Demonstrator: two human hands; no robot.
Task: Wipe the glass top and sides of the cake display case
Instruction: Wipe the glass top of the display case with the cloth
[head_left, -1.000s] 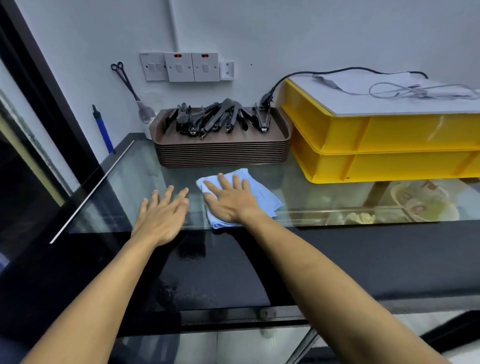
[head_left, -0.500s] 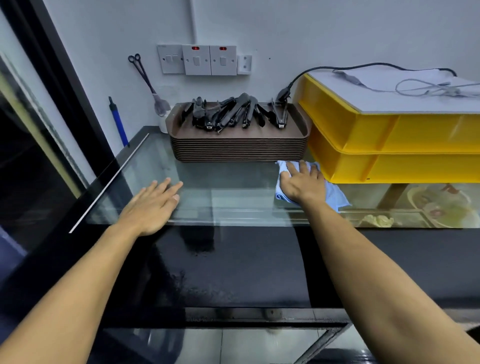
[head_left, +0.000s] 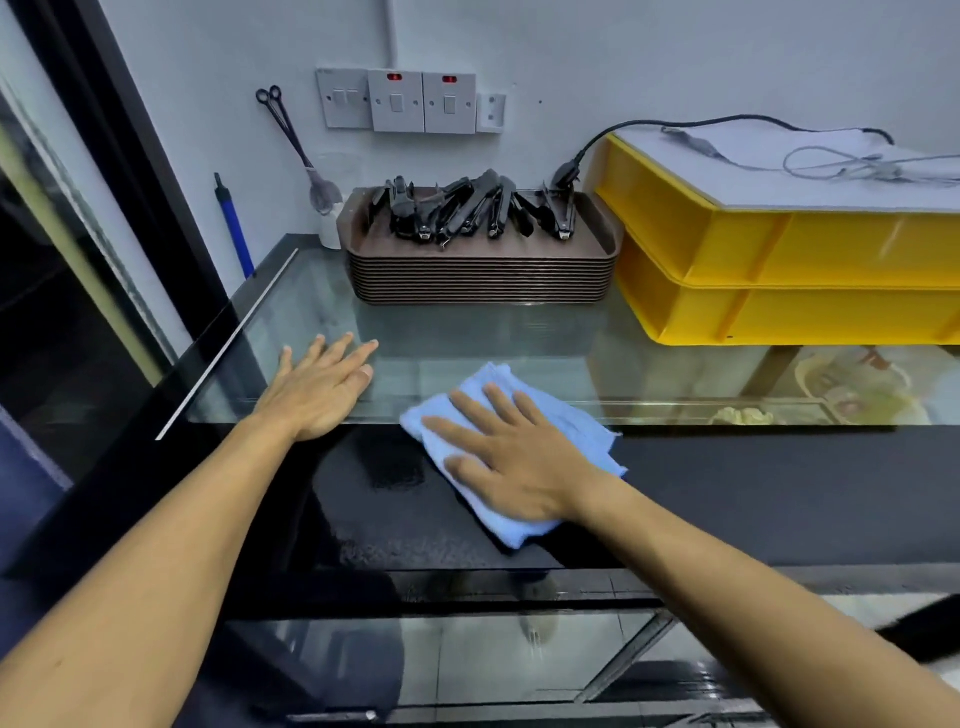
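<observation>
My right hand (head_left: 511, 465) lies flat, fingers spread, pressing the blue cloth (head_left: 524, 457) down on the top of the cake display case (head_left: 467, 348); it grips nothing, the palm just pins the cloth, which sits half on the clear glass and half on the black band along the near edge. My left hand (head_left: 319, 392) is also open and flat, bare on the glass just left of the cloth, holding nothing, and I read it as a brace. What the next stroke turns on: the unwiped clear pane runs as a long strip from left to right, away from me beyond the cloth, so the right hand is the nearer one and I would push forward and sideways along that axis. The far part of the strip is blocked by a stack of brown trays (head_left: 480, 273) loaded with black tongs (head_left: 467, 210) and by 2 yellow crates (head_left: 789, 270) on the right, all standing on the glass, so I expect the cloth can only work the open lane in front of them. The front glass side below my arms looks not yet wiped. A white wall with switches (head_left: 397, 101) closes the room behind
</observation>
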